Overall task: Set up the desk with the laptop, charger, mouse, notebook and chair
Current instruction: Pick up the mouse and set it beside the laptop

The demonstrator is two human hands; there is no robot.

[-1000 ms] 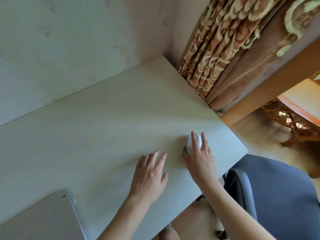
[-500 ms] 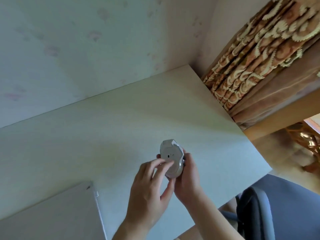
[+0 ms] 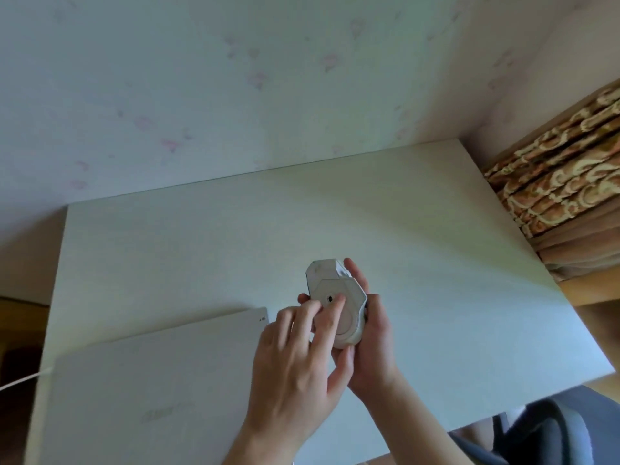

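Desk [image 3: 419, 229] first: the pale top filled the view where a second earlier only its right corner had shown, so the head had swung left and brought more of the setup in. The closed laptop [image 3: 161, 380] lay flat on the near-left part of it, much more of its lid showing than before, and a white cable [image 3: 20, 380] ran off its left edge — likely the charger lead, though the plug itself was out of sight. The chair [image 3: 550, 431] sat low at the right, just beyond the desk's front edge. No notebook showed anywhere.

Now the real change: the mouse [image 3: 337, 303] was off the desk! A second ago it had sat on the surface under the right hand; here it was lifted and flipped, underside facing up, held above the middle of the desk just right of the laptop's corner. The right hand [image 3: 372, 344] cradled it, fingers curled round its far side and thumb along the near edge. The left hand [image 3: 302, 364] had come across, its index and middle fingers stretched out and pressing on the base by the small dark spot. My read: that was the power switch being worked, so the mouse was not yet placed.
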